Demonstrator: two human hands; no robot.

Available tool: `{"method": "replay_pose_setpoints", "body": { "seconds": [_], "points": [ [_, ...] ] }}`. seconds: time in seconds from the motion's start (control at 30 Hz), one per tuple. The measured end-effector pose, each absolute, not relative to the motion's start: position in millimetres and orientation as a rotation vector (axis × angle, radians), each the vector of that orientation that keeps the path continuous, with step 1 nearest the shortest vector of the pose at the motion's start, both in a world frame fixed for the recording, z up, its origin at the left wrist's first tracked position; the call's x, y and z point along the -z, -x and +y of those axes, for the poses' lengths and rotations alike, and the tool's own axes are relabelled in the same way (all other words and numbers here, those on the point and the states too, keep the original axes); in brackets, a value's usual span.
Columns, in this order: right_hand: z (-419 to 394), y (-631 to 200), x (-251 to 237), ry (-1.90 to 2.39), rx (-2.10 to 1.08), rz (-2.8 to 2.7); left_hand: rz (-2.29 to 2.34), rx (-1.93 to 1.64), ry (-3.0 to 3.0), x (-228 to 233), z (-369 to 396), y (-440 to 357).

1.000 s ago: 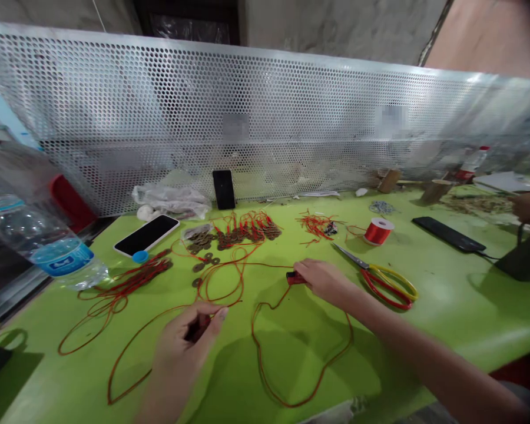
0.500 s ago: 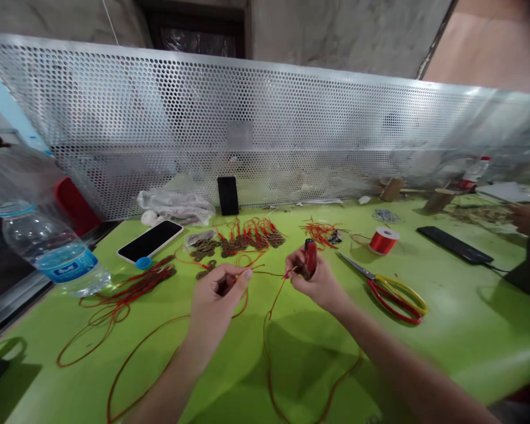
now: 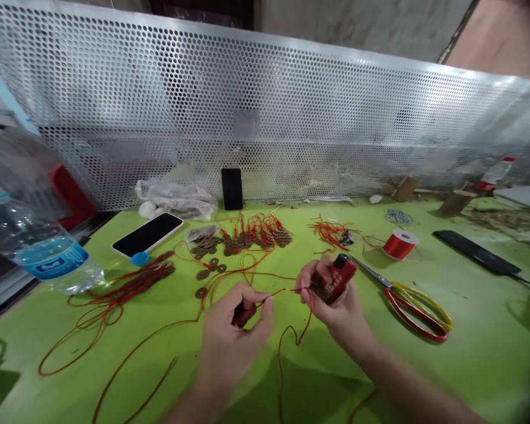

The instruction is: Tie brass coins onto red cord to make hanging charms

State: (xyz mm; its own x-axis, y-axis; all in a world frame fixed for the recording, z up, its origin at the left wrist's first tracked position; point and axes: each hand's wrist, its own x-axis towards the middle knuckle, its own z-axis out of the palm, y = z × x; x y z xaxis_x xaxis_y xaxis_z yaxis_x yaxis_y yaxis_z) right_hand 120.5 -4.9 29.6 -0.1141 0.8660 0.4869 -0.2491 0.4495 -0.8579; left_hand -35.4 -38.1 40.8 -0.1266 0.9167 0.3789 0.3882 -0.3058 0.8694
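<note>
My left hand (image 3: 236,330) pinches a red cord (image 3: 265,295) and a small dark red piece just above the green table (image 3: 468,330). My right hand (image 3: 331,297) grips a red lighter (image 3: 338,277) and pinches another end of the cord between thumb and finger. The two cord ends nearly meet between my hands. The cord trails down in loops over the table toward me.
Coins strung on red cord (image 3: 247,235) lie behind my hands, loose coins (image 3: 205,274) to their left. Scissors (image 3: 406,291) and a red thread spool (image 3: 400,243) sit to the right. A white phone (image 3: 148,234), water bottle (image 3: 30,244), and perforated metal screen (image 3: 265,118) stand beyond.
Both hands came up off the table and toward me. The right hand lifted the lighter from the table. The cord ends moved close together.
</note>
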Motion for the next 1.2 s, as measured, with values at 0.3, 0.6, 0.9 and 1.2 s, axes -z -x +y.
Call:
{"method": "replay_pose_setpoints", "body": {
  "seconds": [0.3,0.6,0.9,1.2],
  "points": [
    [-5.2,-119.6,-28.0,0.580,-1.112,-1.368,1.465,-1.400,-1.631,-45.9,-39.4,29.7],
    [-5.8,-120.4,-30.0,0.601,-1.109,-1.359,1.472,-1.388,-1.629,-46.4,-39.3,28.2],
    [-6.1,-120.9,-28.1,0.585,-1.114,-1.348,1.469,-1.389,-1.637,-44.5,-39.6,28.8],
    [-6.2,-122.0,-25.1,0.568,-1.142,-1.345,1.469,-1.379,-1.617,-44.5,-38.9,28.9]
  ]
}}
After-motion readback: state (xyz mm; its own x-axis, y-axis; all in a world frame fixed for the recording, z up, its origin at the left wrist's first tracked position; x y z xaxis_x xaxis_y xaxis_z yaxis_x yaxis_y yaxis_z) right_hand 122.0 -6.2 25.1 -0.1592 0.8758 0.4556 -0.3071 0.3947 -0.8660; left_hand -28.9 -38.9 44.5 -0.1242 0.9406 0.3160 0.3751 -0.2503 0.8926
